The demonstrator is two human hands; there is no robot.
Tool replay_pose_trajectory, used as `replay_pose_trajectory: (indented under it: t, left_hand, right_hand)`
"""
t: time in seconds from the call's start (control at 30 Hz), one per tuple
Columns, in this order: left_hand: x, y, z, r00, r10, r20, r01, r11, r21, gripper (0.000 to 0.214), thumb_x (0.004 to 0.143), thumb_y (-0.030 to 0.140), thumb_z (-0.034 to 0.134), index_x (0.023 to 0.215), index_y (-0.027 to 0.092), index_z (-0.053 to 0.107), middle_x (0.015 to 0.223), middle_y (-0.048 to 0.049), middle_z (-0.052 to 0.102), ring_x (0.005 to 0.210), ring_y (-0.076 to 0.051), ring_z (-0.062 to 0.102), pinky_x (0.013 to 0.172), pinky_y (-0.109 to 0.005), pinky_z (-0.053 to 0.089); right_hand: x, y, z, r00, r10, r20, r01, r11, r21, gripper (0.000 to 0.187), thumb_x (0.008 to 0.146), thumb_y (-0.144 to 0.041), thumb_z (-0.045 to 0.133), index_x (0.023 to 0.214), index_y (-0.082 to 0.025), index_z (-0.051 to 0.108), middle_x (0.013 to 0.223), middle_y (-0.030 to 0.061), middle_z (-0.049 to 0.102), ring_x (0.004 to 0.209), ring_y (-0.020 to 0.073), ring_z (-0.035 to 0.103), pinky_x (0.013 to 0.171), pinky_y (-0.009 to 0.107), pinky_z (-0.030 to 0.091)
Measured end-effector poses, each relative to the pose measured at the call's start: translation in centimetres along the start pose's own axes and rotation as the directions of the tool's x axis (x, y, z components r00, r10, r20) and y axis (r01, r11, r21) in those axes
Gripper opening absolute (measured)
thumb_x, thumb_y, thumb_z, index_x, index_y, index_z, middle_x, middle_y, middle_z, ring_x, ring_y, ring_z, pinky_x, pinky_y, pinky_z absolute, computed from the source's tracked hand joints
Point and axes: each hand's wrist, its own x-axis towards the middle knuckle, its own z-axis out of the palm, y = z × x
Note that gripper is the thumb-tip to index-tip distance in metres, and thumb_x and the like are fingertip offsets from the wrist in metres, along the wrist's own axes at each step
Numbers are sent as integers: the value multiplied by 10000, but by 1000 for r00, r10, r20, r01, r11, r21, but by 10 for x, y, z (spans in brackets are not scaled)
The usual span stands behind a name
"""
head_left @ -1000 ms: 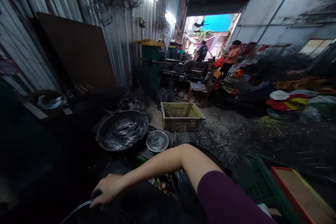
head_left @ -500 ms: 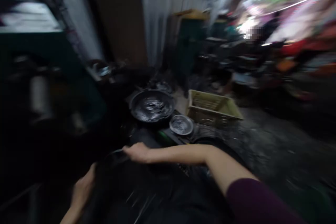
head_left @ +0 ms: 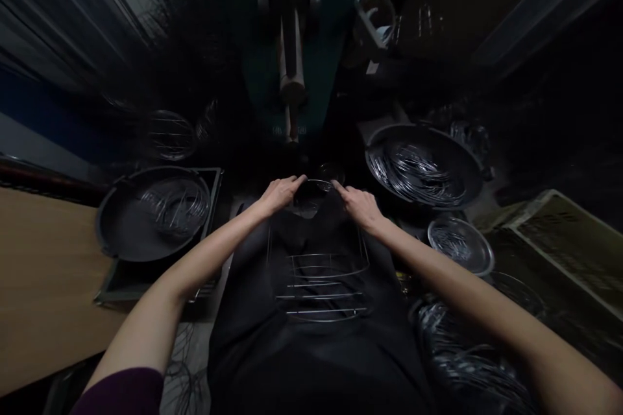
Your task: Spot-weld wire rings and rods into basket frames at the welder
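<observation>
Open air lies between the forearms [head_left: 228, 230] above the wires [head_left: 318, 297] on the lap [head_left: 316, 363]; a machine [head_left: 294, 74] blocks the front, a left basin [head_left: 127, 227] and right basin [head_left: 455, 168] the sides.

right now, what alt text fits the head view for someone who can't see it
A person's left hand and right hand hold a thin curved wire over dark cloth, where more wires show. A black basin with wires sits left; a wide basin with wires, a small bowl and a yellowish crate sit right.
</observation>
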Motion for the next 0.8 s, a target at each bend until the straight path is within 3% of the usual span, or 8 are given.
replay_pose_trajectory:
  t: [0.1,0.23,0.4,0.6,0.8]
  left_hand:
    - [3,-1,-9,999,35,6,-35,999,28,433,892,165,383,1321,222,372,1022,-73,610,844,-170,607,630,-216,396]
    - [0,3,-7,1000,-11,26,10,999,39,361,913,196,345,1268,216,405,956,-60,628,809,-178,604,616,-228,379]
    - [-3,4,-13,996,-61,66,58,997,55,375,892,161,350,1256,231,412,982,-60,633,805,-176,603,615,-232,371]
    - [3,-18,-45,997,-74,20,73,997,11,297,929,247,315,1134,208,528,853,-56,640,727,-174,601,593,-232,358]
    - [6,-34,-77,992,-96,-82,101,994,49,305,937,323,324,1043,204,583,782,-56,646,687,-176,606,574,-228,343]
  right_hand:
    - [6,1,-5,1000,-9,19,9,1000,2,631,885,-156,319,1466,-286,108,1036,96,624,852,229,634,699,312,468]
    - [11,-2,4,1000,-29,4,29,1000,6,659,896,-161,285,1457,-324,-20,1036,76,619,849,218,639,699,306,471]
    - [18,-7,6,997,-50,50,55,994,-92,690,872,-104,289,1463,-290,-13,1050,106,604,841,215,638,695,309,468]
    - [37,-13,-33,997,-75,-10,74,994,-75,649,856,-104,337,1456,-285,169,1029,97,637,861,230,636,704,309,467]
    - [54,-21,-68,997,-53,-51,52,998,-23,570,886,-184,340,1431,-318,246,1026,94,656,902,245,638,718,322,468]
